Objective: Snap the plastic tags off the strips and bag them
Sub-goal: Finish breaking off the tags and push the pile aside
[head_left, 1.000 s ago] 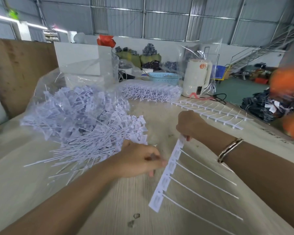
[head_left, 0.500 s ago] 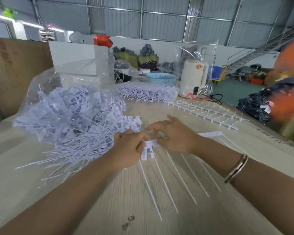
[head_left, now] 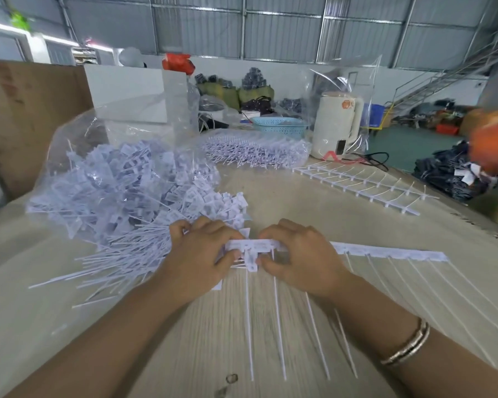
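Warehouse bench [head_left: 184, 354], both hands pinching 1 white tag strip [head_left: 385, 249], left hand [head_left: 197, 258], right hand [head_left: 299, 258], bagged loose tags [head_left: 121, 191] at left.

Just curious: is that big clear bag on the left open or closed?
Open. The clear bag lies on its side, and loose tags spill out of its mouth onto the table.

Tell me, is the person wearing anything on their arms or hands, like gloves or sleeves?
No gloves and no sleeves in view: both forearms are bare. The left hand has nothing on it. Behind the right hand, the wrist carries a metal bangle, silver with gold-toned bands.
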A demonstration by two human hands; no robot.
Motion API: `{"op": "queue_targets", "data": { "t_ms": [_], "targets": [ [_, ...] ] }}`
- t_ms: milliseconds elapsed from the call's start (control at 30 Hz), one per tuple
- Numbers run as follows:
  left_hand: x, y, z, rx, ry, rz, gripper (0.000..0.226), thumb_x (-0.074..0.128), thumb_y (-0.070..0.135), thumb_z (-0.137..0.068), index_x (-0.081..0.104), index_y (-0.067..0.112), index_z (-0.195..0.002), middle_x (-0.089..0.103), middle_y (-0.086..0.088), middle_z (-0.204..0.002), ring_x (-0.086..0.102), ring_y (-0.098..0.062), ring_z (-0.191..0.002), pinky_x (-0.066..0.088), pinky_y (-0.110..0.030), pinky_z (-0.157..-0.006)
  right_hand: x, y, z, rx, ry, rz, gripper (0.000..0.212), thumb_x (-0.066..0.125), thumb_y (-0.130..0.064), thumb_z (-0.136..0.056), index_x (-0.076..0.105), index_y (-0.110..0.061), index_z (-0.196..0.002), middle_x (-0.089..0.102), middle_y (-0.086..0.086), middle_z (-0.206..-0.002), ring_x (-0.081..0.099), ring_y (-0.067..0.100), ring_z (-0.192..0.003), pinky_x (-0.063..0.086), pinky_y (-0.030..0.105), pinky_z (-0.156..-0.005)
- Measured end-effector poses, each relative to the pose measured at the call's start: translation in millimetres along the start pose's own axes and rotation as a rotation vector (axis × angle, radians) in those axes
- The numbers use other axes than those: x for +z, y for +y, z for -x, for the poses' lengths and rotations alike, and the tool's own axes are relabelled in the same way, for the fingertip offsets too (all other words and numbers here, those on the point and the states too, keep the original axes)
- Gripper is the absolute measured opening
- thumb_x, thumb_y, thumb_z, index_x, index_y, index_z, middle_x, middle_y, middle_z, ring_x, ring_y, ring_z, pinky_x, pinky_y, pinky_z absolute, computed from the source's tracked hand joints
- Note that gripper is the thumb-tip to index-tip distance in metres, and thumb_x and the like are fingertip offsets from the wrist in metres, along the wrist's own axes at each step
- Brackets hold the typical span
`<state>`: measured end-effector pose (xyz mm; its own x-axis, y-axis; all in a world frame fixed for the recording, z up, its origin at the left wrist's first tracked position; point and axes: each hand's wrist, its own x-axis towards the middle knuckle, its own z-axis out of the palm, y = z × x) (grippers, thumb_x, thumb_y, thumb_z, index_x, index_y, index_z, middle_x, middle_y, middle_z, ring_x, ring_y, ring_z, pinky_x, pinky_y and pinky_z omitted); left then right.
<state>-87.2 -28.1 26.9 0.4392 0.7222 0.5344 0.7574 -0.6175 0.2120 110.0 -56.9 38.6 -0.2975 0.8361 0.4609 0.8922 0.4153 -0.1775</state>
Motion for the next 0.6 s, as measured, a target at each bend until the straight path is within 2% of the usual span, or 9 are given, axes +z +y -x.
{"op": "queue_targets", "data": {
  "t_ms": [100,167,267,367,467,600],
  "targets": [
    [2,0,1,0.013,0.005,-0.003,0.039,0.033,0.057,-0.081,0.063,0.042,-0.1,0.059,0.024,-0.097,0.044,-0.001,-0.104,0.013,-0.031,-0.083,3,-1,1,-0.025,0.016,0.116,0.028,0.061,-0.04,-0.081,0.064,-0.026,-0.106,0.063,-0.003,-0.093,0.062,0.02,-0.083,0.038,0.029,-0.074],
    [3,0,2,0.025,0.003,-0.004,0.035,0.038,0.056,-0.081,0.065,0.041,-0.097,0.059,0.024,-0.094,0.045,-0.003,-0.103,0.014,-0.032,-0.083,7,-1,3,-0.038,-0.017,0.188,0.03,0.058,-0.04,-0.084,0.063,-0.026,-0.11,0.064,-0.002,-0.096,0.062,0.021,-0.085,0.039,0.031,-0.076],
    [5,0,1,0.005,0.015,0.012,0.026,0.046,0.052,-0.078,0.066,0.04,-0.09,0.057,0.026,-0.088,0.046,-0.002,-0.101,0.012,-0.031,-0.081,12,-2,7,-0.06,0.016,0.243,0.023,0.054,-0.036,-0.086,0.068,-0.022,-0.099,0.066,-0.001,-0.084,0.065,0.023,-0.069,0.045,0.032,-0.067],
    [5,-1,2,-0.033,0.024,0.076,0.015,0.049,0.053,-0.075,0.06,0.044,-0.08,0.054,0.029,-0.081,0.042,0.003,-0.097,0.012,-0.03,-0.079,14,-4,8,-0.072,0.112,0.298,0.035,0.037,-0.038,-0.088,0.069,-0.025,-0.088,0.064,-0.006,-0.073,0.062,0.018,-0.055,0.047,0.027,-0.06],
    [5,-2,2,-0.048,0.032,0.083,0.023,0.046,0.06,-0.072,0.061,0.043,-0.077,0.056,0.029,-0.079,0.039,0.007,-0.095,0.011,-0.03,-0.077,15,-6,9,-0.096,0.164,0.316,0.038,0.033,-0.036,-0.091,0.07,-0.027,-0.085,0.063,-0.008,-0.069,0.059,0.016,-0.051,0.049,0.027,-0.059],
    [5,0,2,-0.046,0.067,0.106,0.017,0.053,0.052,-0.073,0.063,0.04,-0.078,0.053,0.032,-0.075,0.042,0.005,-0.093,0.011,-0.03,-0.075,14,-6,10,-0.07,0.197,0.317,0.037,0.034,-0.035,-0.092,0.07,-0.028,-0.085,0.063,-0.007,-0.067,0.059,0.016,-0.051,0.046,0.027,-0.063]
  ]
}}
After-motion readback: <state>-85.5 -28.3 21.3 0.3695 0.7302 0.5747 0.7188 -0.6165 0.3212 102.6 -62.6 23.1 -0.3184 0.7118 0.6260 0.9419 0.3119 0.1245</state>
